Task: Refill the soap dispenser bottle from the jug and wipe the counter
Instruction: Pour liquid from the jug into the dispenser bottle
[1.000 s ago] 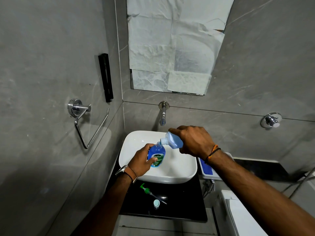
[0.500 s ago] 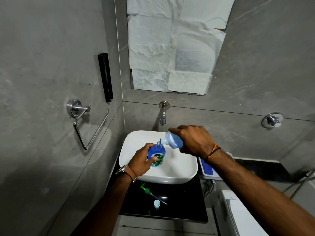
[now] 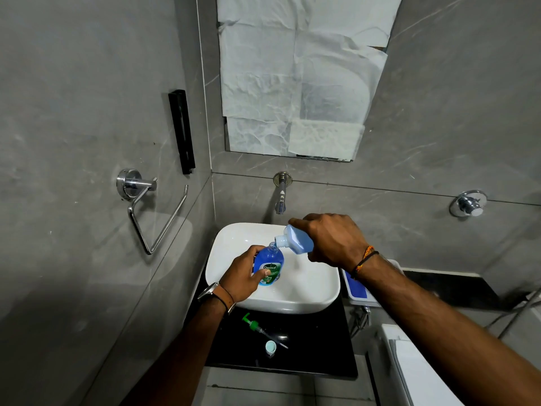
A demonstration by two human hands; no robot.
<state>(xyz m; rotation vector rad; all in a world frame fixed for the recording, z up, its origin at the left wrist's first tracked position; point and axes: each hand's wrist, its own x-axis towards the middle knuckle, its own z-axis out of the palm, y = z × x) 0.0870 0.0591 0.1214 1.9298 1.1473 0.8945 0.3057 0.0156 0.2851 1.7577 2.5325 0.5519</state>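
Head view, the only one supplied. The left hand (image 3: 243,273) is gripping the blue transparent plastic soap dispenser bottle (image 3: 270,265) with the green-and-white label. Its fingers and thumb are curling round the body and keeping the bottle upright within the white ceramic basin (image 3: 307,291). Whether its base is resting on the basin floor cannot be told. The right hand (image 3: 330,240) is clasping the pale blue plastic jug (image 3: 295,240) from above, fingers wrapped over it. It is tipping the jug so that the white threaded neck is meeting the open mouth of the dispenser bottle.

Against the two preceding pictures, next to nothing is changing: both hands, the jug's tilt and the neck-to-mouth contact are staying as they were. Judgement: the pour is continuing steadily and the refill step is under way, not finished. The fill level is not readable through the tinted wall, so overflow risk cannot be assessed.

The green plastic pump head with its clear dip tube (image 3: 251,323) and a small pale teal round cap (image 3: 270,346) are lying on the glossy black tabletop (image 3: 307,347), in front of the basin and apart from both hands. Refitting and wiping are remaining outstanding
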